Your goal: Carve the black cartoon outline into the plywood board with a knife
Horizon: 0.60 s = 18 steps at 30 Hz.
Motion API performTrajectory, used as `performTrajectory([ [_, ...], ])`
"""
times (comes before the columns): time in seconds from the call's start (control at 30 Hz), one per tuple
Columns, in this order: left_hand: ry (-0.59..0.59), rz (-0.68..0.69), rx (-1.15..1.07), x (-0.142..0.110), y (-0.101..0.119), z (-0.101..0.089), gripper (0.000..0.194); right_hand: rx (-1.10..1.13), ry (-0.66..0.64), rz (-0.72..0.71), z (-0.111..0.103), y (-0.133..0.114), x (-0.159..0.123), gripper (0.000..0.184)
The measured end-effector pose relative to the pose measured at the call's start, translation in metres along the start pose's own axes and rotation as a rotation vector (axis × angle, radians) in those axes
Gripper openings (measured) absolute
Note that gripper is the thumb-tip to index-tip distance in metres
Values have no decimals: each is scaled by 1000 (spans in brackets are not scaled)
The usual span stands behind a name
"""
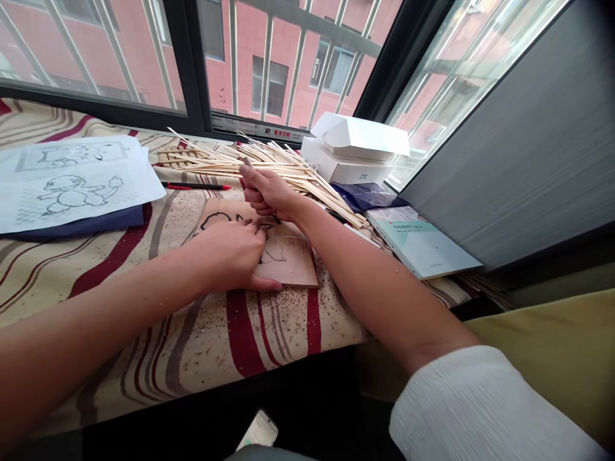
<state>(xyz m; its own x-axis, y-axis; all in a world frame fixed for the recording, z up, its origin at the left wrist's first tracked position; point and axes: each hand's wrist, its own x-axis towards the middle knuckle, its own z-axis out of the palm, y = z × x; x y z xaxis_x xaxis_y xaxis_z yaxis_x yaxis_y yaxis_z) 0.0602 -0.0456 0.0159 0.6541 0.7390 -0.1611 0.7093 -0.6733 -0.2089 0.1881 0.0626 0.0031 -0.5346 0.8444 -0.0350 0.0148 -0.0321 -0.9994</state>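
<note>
A thin wooden board (291, 259) with a dark carved outline of a cartoon figure lies on the striped cloth (202, 339). My left hand (235, 253) rests on the board, fingers curled, thumb flat along its near edge, pressing it down. My right hand (266, 192) is closed in a fist around a small tool (246, 162) whose tip sticks up above the knuckles; it hovers at the board's far end. Fine wood shavings speckle the cloth around the board.
A heap of thin wooden sticks (269, 166) lies behind the board. A red pen (196, 186) and printed cartoon sheets (72, 182) lie at left. White boxes (353, 150), a dark blue bag and a book (423, 243) sit at right. A phone (258, 430) lies below.
</note>
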Motion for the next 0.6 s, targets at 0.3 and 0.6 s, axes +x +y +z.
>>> performTrajectory([
  [0.3, -25, -12, 24, 0, 0, -1, 101, 13, 239, 68, 6, -3, 3, 43],
  [0.6, -11, -22, -46, 1, -1, 0, 101, 54, -14, 55, 1, -2, -1, 41],
])
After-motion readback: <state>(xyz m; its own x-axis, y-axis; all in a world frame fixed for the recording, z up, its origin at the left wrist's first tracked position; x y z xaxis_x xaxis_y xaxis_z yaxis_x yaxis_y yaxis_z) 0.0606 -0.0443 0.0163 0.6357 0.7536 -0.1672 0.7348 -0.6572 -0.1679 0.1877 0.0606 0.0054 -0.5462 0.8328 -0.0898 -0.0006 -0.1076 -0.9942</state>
